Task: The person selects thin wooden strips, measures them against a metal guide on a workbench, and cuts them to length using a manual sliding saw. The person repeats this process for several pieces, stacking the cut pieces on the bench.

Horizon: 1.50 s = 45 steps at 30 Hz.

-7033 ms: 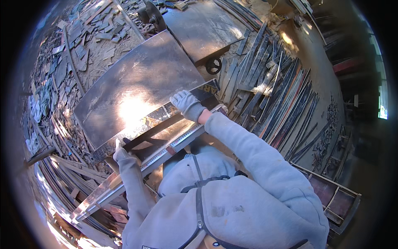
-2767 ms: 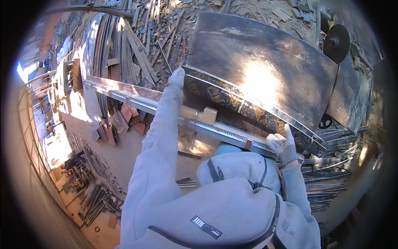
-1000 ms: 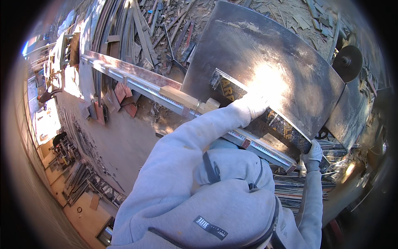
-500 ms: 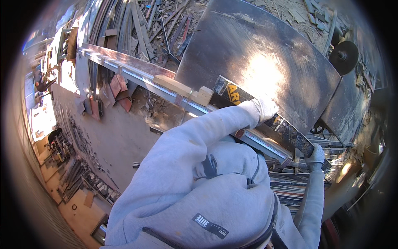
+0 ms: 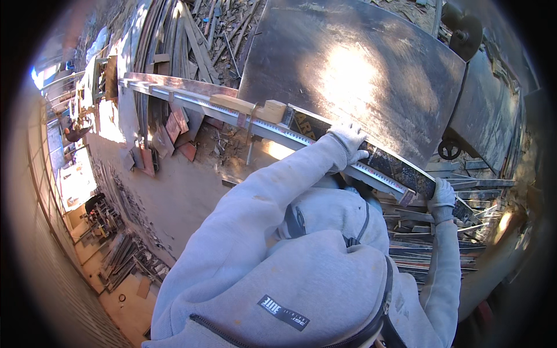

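Alongside the ruled rail [image 5: 278, 136], on its metal table [image 5: 278, 58] side, a dark board [image 5: 400, 166] was held. Beyond the rail's right end, the board was gripped by the right hand [image 5: 443, 198]; by the left hand [image 5: 349, 142] it was covered nearer the rail, thumb apart, though whether it was clamped could not be told. Even pressure and an edge kept parallel to the rail were judged best. The board was scuffed, speckled and yellow-marked, with a thin pale edge.
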Each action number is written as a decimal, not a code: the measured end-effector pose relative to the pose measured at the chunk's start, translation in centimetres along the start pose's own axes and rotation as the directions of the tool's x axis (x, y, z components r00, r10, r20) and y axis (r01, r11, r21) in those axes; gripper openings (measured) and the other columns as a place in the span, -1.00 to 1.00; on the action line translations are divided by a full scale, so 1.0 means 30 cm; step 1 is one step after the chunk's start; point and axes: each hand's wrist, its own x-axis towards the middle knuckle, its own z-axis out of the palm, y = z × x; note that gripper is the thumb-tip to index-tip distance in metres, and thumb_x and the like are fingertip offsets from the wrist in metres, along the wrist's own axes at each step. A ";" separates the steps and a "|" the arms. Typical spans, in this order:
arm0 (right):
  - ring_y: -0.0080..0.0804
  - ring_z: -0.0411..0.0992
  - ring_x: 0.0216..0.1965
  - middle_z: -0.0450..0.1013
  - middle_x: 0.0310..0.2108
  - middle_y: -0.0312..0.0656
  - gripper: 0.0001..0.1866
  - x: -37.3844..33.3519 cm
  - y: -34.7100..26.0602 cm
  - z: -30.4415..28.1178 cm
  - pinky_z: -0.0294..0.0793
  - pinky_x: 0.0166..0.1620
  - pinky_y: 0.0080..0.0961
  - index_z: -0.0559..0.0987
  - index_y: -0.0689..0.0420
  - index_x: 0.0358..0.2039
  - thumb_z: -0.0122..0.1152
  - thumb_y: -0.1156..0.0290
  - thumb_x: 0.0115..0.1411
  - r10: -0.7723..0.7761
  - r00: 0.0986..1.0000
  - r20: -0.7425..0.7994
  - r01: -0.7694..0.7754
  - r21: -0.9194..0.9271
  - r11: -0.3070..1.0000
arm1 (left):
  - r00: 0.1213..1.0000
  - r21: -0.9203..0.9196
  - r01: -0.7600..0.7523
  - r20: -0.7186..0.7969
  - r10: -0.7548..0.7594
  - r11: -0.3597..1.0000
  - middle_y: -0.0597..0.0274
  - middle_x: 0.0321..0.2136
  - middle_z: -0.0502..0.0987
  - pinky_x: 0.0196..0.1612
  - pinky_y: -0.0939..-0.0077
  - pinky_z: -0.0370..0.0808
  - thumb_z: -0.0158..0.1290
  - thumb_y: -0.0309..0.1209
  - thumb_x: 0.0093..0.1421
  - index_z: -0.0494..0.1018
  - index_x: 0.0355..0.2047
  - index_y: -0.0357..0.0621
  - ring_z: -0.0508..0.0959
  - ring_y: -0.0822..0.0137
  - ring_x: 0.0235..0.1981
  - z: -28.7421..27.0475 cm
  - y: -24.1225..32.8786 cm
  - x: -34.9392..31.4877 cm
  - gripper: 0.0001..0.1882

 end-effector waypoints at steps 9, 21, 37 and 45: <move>0.08 0.45 0.07 0.48 0.00 0.01 -0.35 0.037 -0.044 -0.022 0.45 0.14 -0.06 0.43 0.12 0.10 0.48 0.30 -0.01 0.039 0.998 0.053 -0.038 -0.015 0.999 | 0.999 -0.024 0.035 -0.021 -0.036 0.999 0.10 0.23 0.50 0.38 0.03 0.35 0.14 0.16 0.32 0.48 0.29 0.02 0.39 0.01 0.33 0.030 -0.065 -0.009 -0.32; 0.08 0.48 0.10 0.50 0.04 0.09 -0.31 0.088 -0.130 0.007 0.47 0.18 -0.08 0.42 0.25 0.19 0.42 0.37 0.03 0.004 0.999 0.054 -0.003 -0.023 1.000 | 0.992 -0.133 0.062 -0.102 -0.076 0.989 0.22 0.12 0.59 0.28 0.12 0.46 0.27 0.07 0.23 0.60 0.17 0.17 0.51 0.07 0.22 -0.010 -0.183 -0.088 -0.44; 0.08 0.43 0.16 0.44 0.09 0.10 -0.07 -0.139 0.188 0.037 0.38 0.29 -0.15 0.32 0.26 0.30 0.46 0.41 -0.14 0.117 0.965 0.235 -0.117 -0.011 0.993 | 0.985 0.009 -0.032 -0.171 0.033 0.999 0.16 0.21 0.56 0.37 -0.01 0.35 0.32 -0.11 0.18 0.55 0.24 0.12 0.47 -0.05 0.27 0.014 -0.187 -0.110 -0.39; 0.13 0.43 0.13 0.46 0.08 0.12 -0.10 -0.194 0.185 0.110 0.41 0.23 -0.09 0.42 0.25 0.23 0.51 0.43 -0.24 0.128 0.992 0.013 -0.129 0.087 0.988 | 0.963 0.035 -0.156 -0.216 0.160 0.987 -0.08 0.51 0.12 0.59 -0.12 -0.19 0.05 0.26 0.34 0.20 0.51 0.18 -0.02 -0.05 0.58 0.158 0.142 -0.026 -0.15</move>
